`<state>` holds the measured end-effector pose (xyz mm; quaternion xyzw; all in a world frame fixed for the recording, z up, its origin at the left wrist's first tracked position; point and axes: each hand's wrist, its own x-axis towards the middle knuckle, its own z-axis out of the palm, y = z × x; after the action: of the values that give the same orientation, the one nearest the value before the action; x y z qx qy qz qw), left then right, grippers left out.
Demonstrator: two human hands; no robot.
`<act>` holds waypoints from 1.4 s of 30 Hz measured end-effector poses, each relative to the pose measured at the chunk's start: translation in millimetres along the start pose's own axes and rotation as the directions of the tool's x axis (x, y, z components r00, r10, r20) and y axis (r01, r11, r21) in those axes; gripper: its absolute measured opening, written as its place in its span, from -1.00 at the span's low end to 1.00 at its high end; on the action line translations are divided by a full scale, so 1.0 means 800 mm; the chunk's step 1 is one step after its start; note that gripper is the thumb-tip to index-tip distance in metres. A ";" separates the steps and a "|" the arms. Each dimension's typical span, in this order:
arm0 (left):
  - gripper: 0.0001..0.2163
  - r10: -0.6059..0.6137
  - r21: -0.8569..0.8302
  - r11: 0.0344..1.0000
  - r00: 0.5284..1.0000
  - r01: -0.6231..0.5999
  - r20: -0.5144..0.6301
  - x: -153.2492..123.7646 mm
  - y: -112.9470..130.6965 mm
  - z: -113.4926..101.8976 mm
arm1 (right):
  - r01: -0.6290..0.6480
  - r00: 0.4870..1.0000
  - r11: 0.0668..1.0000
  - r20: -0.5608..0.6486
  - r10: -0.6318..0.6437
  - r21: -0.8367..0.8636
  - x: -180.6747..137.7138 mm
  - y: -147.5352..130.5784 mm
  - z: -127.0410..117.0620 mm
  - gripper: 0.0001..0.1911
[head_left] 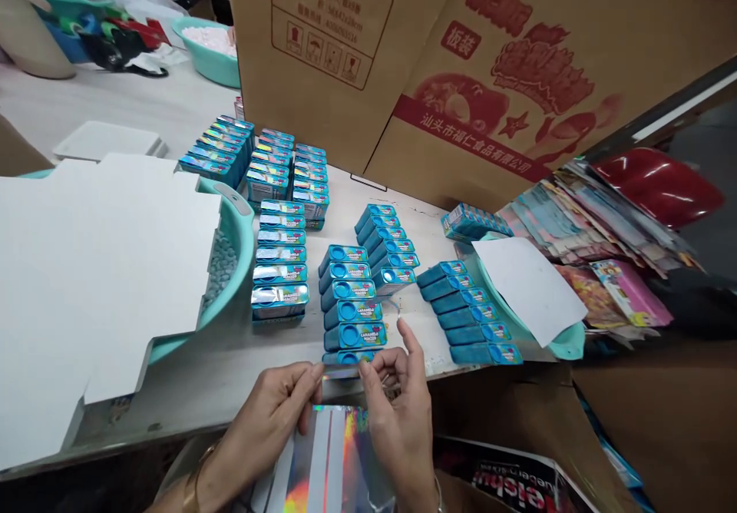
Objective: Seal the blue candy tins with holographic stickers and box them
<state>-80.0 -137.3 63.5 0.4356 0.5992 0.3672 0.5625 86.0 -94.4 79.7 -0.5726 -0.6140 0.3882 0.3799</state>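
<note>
Our left hand (279, 398) and right hand (401, 405) pinch a thin strip (339, 372) near the edge of the table (270, 352). Open room lies between the basin (246, 248) and nearest blue box (345, 358).

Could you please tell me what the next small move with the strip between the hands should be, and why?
Perhaps lay the thin strip along the nearest blue case: the left hand and right hand hold it close by, and that case's top looks uncovered, while the row of cases further left appears to bear shiny strips.
</note>
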 end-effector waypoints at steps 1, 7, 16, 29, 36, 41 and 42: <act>-0.52 -0.001 -0.002 1.000 1.000 0.001 0.003 0.003 0.000 0.000 | -0.001 1.000 1.000 -0.001 0.001 -0.008 0.002 0.000 -0.001 -0.30; -0.53 -0.027 -0.038 0.999 0.999 0.028 0.039 0.015 0.002 0.003 | 0.001 1.000 0.998 -0.020 -0.002 -0.061 0.013 0.002 -0.006 -0.30; -0.50 -0.070 -0.110 0.991 0.996 0.076 0.054 0.024 -0.011 0.013 | 0.031 1.000 0.970 0.014 -0.028 -0.242 0.016 0.009 -0.007 -0.33; -0.65 -0.032 -0.238 0.971 0.998 0.021 -0.044 0.018 -0.014 0.010 | 0.101 0.994 0.995 -0.032 -0.100 0.015 0.011 -0.007 -0.043 -0.62; -0.27 -0.049 -0.215 0.974 0.994 0.069 0.097 0.001 0.048 -0.003 | -0.118 0.992 0.933 0.087 0.093 0.341 0.006 -0.018 -0.056 -0.79; -0.57 0.022 -0.236 0.972 0.995 0.002 0.100 0.010 0.047 -0.006 | -0.210 0.967 0.885 0.219 0.127 0.415 0.010 -0.011 -0.051 -0.79; -0.66 0.037 -0.235 0.972 0.995 -0.014 0.094 0.013 0.045 -0.006 | -0.229 0.962 0.885 0.236 0.140 0.406 0.011 -0.012 -0.050 -0.78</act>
<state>-80.8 -115.0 94.0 0.3915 0.5176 0.4208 0.6339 117.7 -84.3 105.0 -0.4889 -0.4909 0.6039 0.3941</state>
